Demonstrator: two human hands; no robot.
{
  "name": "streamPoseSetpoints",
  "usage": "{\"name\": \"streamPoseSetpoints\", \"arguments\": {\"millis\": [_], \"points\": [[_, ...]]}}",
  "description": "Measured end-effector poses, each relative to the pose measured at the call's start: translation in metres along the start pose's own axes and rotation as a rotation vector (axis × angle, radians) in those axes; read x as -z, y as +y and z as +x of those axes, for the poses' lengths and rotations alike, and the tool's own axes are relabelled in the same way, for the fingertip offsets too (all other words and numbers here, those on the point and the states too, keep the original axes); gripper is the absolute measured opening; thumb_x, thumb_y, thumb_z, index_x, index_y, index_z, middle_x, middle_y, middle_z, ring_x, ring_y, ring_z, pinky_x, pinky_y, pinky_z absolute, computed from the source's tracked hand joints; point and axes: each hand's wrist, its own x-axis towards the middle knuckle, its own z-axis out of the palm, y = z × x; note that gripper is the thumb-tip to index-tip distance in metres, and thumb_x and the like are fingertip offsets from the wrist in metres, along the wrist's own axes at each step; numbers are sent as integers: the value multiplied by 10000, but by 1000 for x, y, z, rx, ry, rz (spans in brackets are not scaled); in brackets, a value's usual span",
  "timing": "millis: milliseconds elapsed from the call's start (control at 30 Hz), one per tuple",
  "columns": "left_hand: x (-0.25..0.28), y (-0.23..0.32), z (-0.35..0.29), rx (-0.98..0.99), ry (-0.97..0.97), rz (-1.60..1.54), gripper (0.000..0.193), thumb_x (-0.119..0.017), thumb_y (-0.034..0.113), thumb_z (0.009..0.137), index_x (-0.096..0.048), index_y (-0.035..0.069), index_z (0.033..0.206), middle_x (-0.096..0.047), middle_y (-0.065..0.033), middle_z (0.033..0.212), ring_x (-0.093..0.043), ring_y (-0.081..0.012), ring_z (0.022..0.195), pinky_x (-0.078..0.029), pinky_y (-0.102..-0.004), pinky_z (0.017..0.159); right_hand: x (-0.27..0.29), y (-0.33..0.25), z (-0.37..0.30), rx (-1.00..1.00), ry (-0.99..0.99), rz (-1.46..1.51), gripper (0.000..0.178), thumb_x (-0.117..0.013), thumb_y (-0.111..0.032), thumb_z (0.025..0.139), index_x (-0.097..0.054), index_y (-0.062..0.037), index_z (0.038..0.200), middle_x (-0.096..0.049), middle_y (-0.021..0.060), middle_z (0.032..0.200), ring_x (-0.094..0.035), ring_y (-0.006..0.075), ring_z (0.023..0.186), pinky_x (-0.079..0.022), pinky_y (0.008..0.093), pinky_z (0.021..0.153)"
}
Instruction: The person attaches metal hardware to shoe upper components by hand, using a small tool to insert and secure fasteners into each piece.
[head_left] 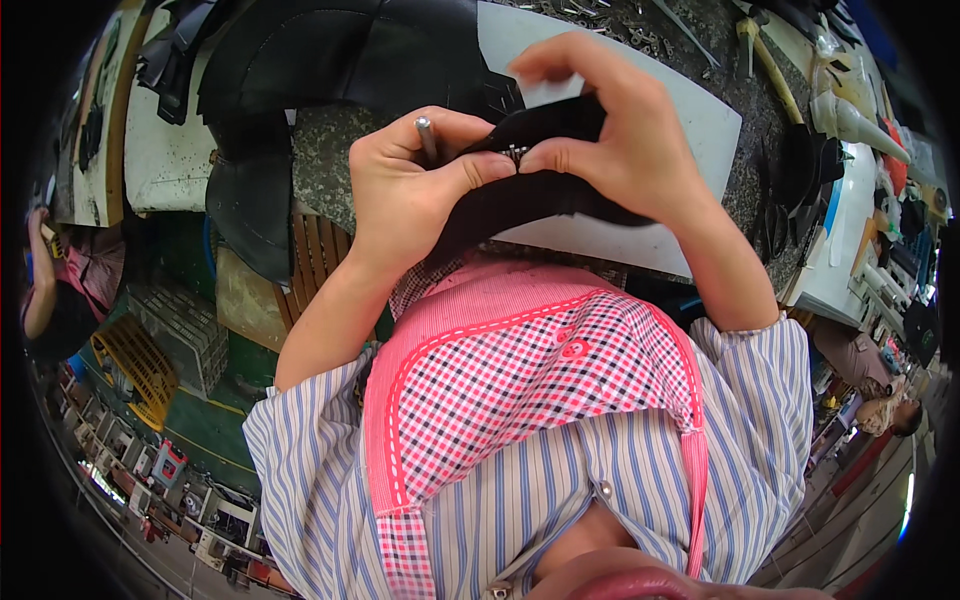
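- Two bare hands meet over the white board (pixel 695 115), thumb tips nearly together, the left hand (pixel 405 185) and the right hand (pixel 625 135) both turned inward.
- One black leather-like piece (pixel 530 197) lies between them, bent into a curved band; its long axis runs roughly crosswise from left to right, with its lower edge near the apron (pixel 540 365).
- One small silvery metal fitting (pixel 517 154) sits on the black piece, right in the gap between the two thumb tips; this is the relation that matters most, and neither hand is clearly nearer to it.
- Left grip: closed, thumb laid along the black piece toward the fitting, while a slim metal rod (pixel 425 130) stands up between thumb and forefinger, its round end showing.
- Right grip: thumb pressed on the black piece just right of the fitting, forefinger arched well away above; the remaining fingers are hidden behind, so I cannot tell how they press.
- Several black sheets (pixel 400 60) spread beyond the left hand, partly over a speckled dark slab (pixel 325 165).
- Many small metal pieces (pixel 615 18) lie scattered past the board's far edge, with a wooden-handled hammer (pixel 777 80) off to the right.
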Motion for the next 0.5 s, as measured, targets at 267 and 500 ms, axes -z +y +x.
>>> {"name": "streamPoseSetpoints", "arguments": {"millis": [267, 500], "points": [[-9, -12, -8, -44, 51, -179, 199, -713, -42, 654, -606, 0, 817, -610, -28, 702, -559, -54, 642, -458, -173, 587, -9, 2, -20, 439, 341, -553, 179, -715, -139, 564, -613, -78, 698, -543, 67, 920, -467, 272, 923, -387, 347, 776], [-6, -14, -7, 28, 43, -218, 233, -708, -34, 665, -601, -8, 871, -612, -35, 716, -567, -66, 645, -475, -182, 602, -16, 14, -21, 426, 342, -494, 122, -685, -124, 613, -604, -74, 689, -535, 78, 971, -455, 285, 1007, -322, 380, 852]]}}
